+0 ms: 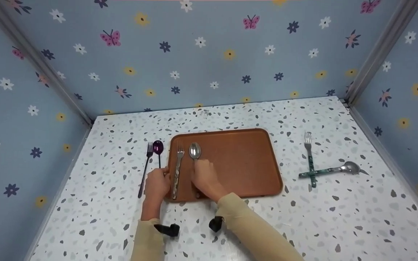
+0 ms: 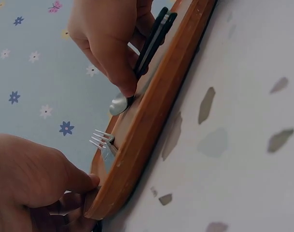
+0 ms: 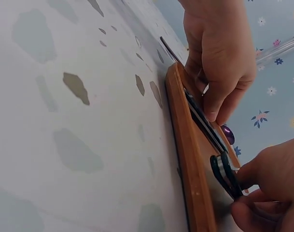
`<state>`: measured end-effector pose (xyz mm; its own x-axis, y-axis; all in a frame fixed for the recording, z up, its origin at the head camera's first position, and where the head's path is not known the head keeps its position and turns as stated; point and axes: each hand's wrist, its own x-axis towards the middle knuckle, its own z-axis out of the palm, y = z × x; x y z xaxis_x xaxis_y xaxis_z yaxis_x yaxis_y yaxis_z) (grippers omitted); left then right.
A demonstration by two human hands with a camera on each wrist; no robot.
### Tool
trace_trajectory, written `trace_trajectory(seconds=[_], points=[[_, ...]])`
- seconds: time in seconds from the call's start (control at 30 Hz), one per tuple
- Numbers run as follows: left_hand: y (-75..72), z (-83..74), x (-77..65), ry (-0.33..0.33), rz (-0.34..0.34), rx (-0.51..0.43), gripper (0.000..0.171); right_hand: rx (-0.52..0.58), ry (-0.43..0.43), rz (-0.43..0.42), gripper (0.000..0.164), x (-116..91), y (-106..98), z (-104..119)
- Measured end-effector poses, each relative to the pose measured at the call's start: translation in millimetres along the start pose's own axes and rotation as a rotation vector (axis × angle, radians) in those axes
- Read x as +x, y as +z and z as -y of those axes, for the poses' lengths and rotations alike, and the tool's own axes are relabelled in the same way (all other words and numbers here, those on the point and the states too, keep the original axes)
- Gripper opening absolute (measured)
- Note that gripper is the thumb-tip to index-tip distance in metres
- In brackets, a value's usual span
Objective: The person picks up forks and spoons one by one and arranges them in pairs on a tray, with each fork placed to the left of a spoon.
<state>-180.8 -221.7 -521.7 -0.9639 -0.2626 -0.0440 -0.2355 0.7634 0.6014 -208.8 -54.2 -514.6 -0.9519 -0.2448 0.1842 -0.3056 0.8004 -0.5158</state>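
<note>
A brown tray (image 1: 241, 159) lies on the speckled table. On its left part lie a silver fork (image 1: 178, 159) and a silver spoon (image 1: 195, 150), side by side with their heads away from me. My left hand (image 1: 157, 184) curls over the tray's left rim (image 2: 151, 116), fingertips on the fork's handle (image 3: 202, 118). My right hand (image 1: 203, 176) grips the spoon's dark handle (image 3: 226, 176). The fork's tines (image 2: 102, 140) and the spoon's bowl (image 2: 119, 103) show in the left wrist view.
A dark fork (image 1: 145, 166) and a purple spoon (image 1: 158, 148) lie on the table just left of the tray. Right of the tray, a green-handled fork (image 1: 309, 159) and spoon (image 1: 334, 169) lie crossed. Flowered walls close in three sides.
</note>
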Motion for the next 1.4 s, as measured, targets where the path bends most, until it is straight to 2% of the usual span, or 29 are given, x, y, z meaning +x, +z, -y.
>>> trace_trajectory(seconds=[0.1, 0.3, 0.63, 1.0, 1.4], points=[[1.1, 0.4, -0.6, -0.003, -0.008, -0.009, 0.031, 0.015, 0.005, 0.015, 0.027, 0, 2, 2], [2.0, 1.1, -1.0, 0.055, -0.045, 0.007, 0.028, -0.018, 0.005, 0.019, 0.024, 2, 8, 5], [-0.7, -0.2, -0.5, 0.032, -0.036, 0.007, 0.027, -0.002, 0.054, 0.036, 0.022, 4, 11, 10], [1.8, 1.5, -2.5, 0.043, -0.048, -0.011, 0.027, 0.027, 0.031, 0.01, 0.008, 0, 14, 6], [3.1, 2.8, -2.3, 0.057, -0.058, 0.001, 0.027, 0.038, 0.015, -0.03, 0.014, -3, 13, 1]])
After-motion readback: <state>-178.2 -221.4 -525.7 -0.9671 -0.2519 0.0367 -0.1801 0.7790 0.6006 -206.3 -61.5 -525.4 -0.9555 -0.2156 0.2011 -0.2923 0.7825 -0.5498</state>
